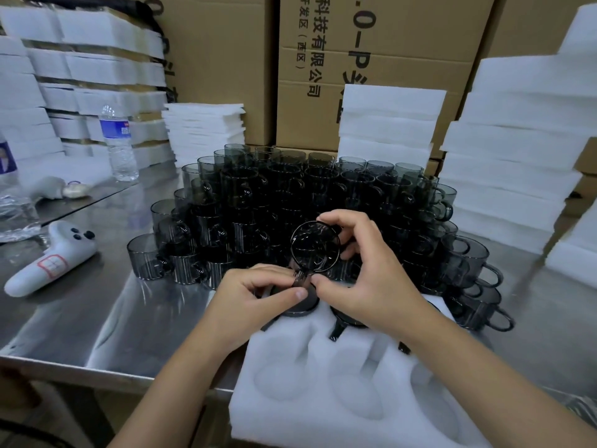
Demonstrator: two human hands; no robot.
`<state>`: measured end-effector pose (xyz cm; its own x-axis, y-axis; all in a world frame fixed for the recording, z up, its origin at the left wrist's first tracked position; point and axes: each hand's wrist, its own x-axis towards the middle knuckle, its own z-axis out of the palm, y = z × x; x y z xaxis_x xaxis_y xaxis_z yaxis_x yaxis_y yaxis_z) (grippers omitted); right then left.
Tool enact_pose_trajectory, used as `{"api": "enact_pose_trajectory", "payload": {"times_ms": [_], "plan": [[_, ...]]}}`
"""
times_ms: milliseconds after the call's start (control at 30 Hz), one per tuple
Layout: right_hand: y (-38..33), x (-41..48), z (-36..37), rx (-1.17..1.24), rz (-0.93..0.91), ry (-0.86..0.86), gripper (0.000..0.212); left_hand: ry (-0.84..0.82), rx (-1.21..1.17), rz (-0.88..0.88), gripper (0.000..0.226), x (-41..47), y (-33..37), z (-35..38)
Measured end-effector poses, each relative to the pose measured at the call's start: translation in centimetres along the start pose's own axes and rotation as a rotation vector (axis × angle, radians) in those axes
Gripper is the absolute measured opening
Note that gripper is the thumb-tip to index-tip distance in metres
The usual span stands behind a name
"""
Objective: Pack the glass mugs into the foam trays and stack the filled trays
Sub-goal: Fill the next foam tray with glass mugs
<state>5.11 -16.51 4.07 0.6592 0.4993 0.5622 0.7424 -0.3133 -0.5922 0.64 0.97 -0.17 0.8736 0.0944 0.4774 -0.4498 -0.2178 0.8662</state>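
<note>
Left hand (258, 295) pinches handle of smoky dark glass mug (315, 245) between thumb and forefinger. Right hand (365, 273) curls round mug body, thumb at handle. Mug at frame centre, mouth toward camera, handle down, above far edge of white moulded foam tray (318, 354). Two seated mugs (344, 318) fill far pockets. Tray's near end overhangs front edge of steel table (97, 312). Bare steel left of tray, up to white handheld device (48, 257). Stacked dark mug pile (274, 195) crowds just behind hands. White foam stacks (510, 163) at right edge.
</note>
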Motion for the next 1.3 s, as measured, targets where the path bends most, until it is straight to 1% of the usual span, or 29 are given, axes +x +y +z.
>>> {"api": "enact_pose_trajectory", "payload": {"times_ms": [133,333,467,567,733,867,933,967,1033,1100,1133,1200,1300], "plan": [[0.1,0.0,-0.1,-0.030,-0.036,-0.026,0.070,-0.005,-0.008,0.006,0.018,0.0,0.0,0.0],[0.2,0.1,0.0,-0.059,-0.078,0.001,0.069,-0.004,-0.024,-0.008,0.017,0.0,-0.3,0.0],[0.3,0.0,0.0,-0.061,-0.068,0.010,0.070,0.011,-0.037,-0.017,0.023,0.2,-0.6,-0.1],[0.3,0.1,0.0,-0.087,-0.077,-0.003,0.071,-0.001,-0.050,-0.017,0.017,0.1,-0.5,0.0],[0.5,0.3,0.0,-0.114,-0.073,-0.044,0.074,-0.038,-0.032,-0.021,0.015,0.1,-0.8,-0.1],[0.2,0.2,-0.2,0.102,0.051,-0.043,0.060,-0.066,-0.156,-0.036,0.018,0.1,-1.1,0.0],[-0.1,0.1,-0.3,0.181,0.062,-0.071,0.053,-0.048,-0.194,-0.047,0.019,0.2,-1.2,0.0],[-0.3,0.0,-0.4,0.195,0.055,-0.086,0.050,-0.029,-0.192,-0.045,0.019,0.2,-1.1,0.0],[-0.6,-0.2,-0.6,0.184,0.044,-0.124,0.053,0.001,-0.142,-0.040,0.021,0.3,-1.0,-0.1],[-0.8,-0.3,-0.8,0.168,0.036,-0.194,0.057,0.021,-0.070,-0.058,0.025,0.3,-1.1,-0.2],[-0.9,-0.3,-0.7,0.167,0.034,-0.233,0.055,0.028,-0.059,-0.080,0.026,0.3,-1.1,-0.2],[-0.9,-0.3,-0.6,0.178,0.055,-0.297,0.042,0.038,-0.054,-0.106,0.027,0.4,-1.1,-0.3],[-1.0,0.0,-0.8,0.215,0.100,-0.379,0.010,0.048,-0.042,-0.097,0.025,0.6,-0.9,-0.2]]}}
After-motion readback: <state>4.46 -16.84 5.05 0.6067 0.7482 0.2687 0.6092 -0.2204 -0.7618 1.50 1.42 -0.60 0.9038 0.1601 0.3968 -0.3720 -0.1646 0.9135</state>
